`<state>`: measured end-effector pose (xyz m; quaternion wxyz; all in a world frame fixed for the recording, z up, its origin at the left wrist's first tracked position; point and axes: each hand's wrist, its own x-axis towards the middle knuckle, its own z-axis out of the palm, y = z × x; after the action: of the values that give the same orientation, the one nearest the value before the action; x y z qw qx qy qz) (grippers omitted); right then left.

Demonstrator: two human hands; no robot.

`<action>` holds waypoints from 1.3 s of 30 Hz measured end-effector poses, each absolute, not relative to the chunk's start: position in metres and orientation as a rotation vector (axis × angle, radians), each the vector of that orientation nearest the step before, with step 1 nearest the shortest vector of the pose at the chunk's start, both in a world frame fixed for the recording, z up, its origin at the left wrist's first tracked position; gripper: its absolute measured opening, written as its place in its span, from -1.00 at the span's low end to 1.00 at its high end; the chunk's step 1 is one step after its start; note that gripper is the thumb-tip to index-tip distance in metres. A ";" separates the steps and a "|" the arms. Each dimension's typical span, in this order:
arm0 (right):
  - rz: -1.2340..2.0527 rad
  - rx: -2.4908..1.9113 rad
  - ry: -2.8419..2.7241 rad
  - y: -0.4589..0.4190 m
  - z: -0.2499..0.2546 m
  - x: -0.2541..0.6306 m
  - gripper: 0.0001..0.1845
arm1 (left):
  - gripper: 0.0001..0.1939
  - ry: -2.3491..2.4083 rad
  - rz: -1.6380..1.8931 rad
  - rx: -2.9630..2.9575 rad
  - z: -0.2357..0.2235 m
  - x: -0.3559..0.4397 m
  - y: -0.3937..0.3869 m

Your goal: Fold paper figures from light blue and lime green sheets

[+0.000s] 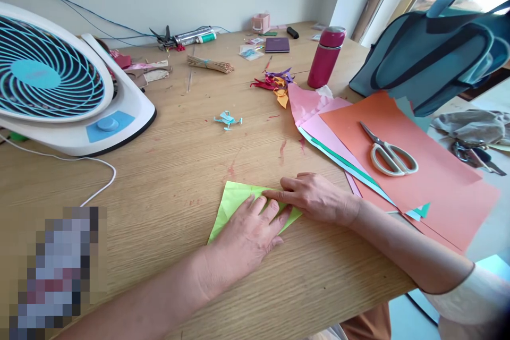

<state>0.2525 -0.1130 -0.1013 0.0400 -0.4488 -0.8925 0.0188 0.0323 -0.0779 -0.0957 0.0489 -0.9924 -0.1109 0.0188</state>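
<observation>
A sheet of yellow-green paper [235, 197] with creases lies on the wooden table, close to its front edge. My left hand [253, 228] rests flat across it, fingers spread, covering its middle and lower part. From the right, my right hand [313, 196] reaches in with its index finger stretched out and touching the paper just beyond my left fingertips; its other fingers are bent. Neither hand grips anything. Beyond the paper stands a small light-blue folded-paper figure [228, 119]. To the right, scissors [392, 156] with pale handles lie on orange paper [350, 117].
A white fan [131, 117] stands at the left, its cord [107, 183] trailing forward. Behind are colourful paper pieces [274, 82], a stick bundle [211, 65] and a magenta bottle [325, 61]. A teal bag [422, 58] sits at the right. Something at lower left is pixelated.
</observation>
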 end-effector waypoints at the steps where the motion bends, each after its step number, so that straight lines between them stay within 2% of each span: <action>1: 0.031 -1.341 -2.762 -0.110 -0.102 0.253 -0.49 | -0.42 -0.335 0.069 -3.019 -0.096 0.032 -0.078; 9: 0.029 -1.324 -2.763 -0.099 -0.104 0.254 -0.42 | -0.46 -0.309 0.066 -3.010 -0.089 0.032 -0.078; 16: -0.014 -1.349 -2.745 -0.098 -0.110 0.257 -0.57 | -0.68 -0.235 -0.063 -3.140 -0.089 0.031 -0.064; 24: 0.061 -1.366 -2.672 -0.097 -0.111 0.255 -0.88 | -0.52 0.110 -0.109 -3.086 -0.090 0.047 -0.046; 39: 0.076 -1.406 -2.646 -0.098 -0.112 0.255 -0.85 | -0.55 0.280 -0.091 -3.003 -0.083 0.058 -0.042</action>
<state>0.2546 -0.0983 -0.1123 0.0722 -0.4680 -0.8804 0.0252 0.0580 -0.0418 -0.0834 0.0620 -0.9933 0.0927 -0.0301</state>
